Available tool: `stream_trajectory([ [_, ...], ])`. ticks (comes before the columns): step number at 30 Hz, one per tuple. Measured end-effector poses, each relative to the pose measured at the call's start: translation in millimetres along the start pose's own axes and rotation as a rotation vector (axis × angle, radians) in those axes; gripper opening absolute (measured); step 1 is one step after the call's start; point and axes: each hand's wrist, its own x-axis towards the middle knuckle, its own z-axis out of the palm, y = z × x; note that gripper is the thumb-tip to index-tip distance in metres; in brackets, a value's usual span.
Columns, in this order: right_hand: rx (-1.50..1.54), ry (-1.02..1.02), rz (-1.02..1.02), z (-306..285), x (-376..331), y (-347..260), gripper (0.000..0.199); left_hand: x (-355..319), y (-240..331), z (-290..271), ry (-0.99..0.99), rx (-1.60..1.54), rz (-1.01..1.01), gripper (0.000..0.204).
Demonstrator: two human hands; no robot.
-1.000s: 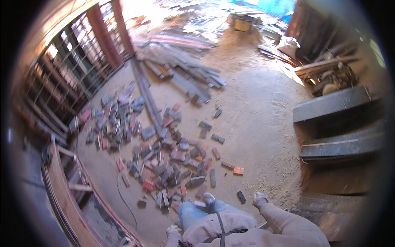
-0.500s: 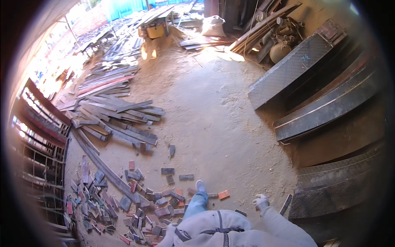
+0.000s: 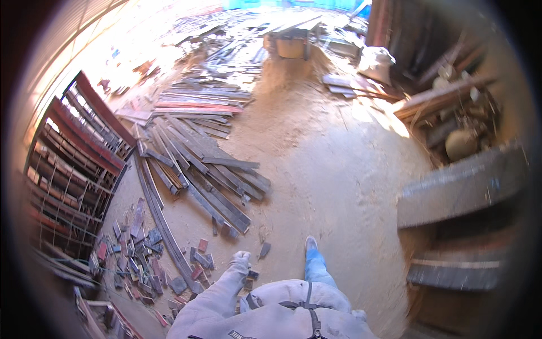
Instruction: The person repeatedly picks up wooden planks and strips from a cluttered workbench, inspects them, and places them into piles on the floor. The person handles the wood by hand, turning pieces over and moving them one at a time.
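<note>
My left hand [image 3: 241, 257] hangs in front of me at the lower middle, its fingers curled in, and nothing shows in it. It is above the floor, nearest to a small dark wood offcut [image 3: 264, 250] lying to its right. My right hand [image 3: 359, 315] shows only as a small patch beside my body at the lower edge; its fingers cannot be made out. A fanned pile of long dark planks [image 3: 226, 176] lies ahead of my left hand. Many short wood offcuts [image 3: 155, 265] are scattered on the floor to the left.
Metal racks [image 3: 73, 181] line the left side. Large dark stacked beams [image 3: 460, 189] stand along the right, with a round tank [image 3: 461, 144] and leaning boards behind them. A yellow-sided bench [image 3: 291, 48] and a pale sack [image 3: 376, 62] are farther off. The floor [image 3: 339, 186] is dusty.
My view has swung left and I have stepped forward. The plank pile now appears more central. My left hand has come into view, while my right hand has dropped back beside my body.
</note>
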Motion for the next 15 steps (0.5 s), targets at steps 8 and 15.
stream_trajectory([
  [8, 1.229, 0.574, -0.484, -646, 174, -378, 0.056, 75, 20, 30, -0.009, 0.388, -0.14, 0.022],
  [15, 1.373, 1.006, -1.688, -1027, 47, -637, 0.09, 239, 106, 42, -0.08, 0.093, -0.343, 0.021],
])
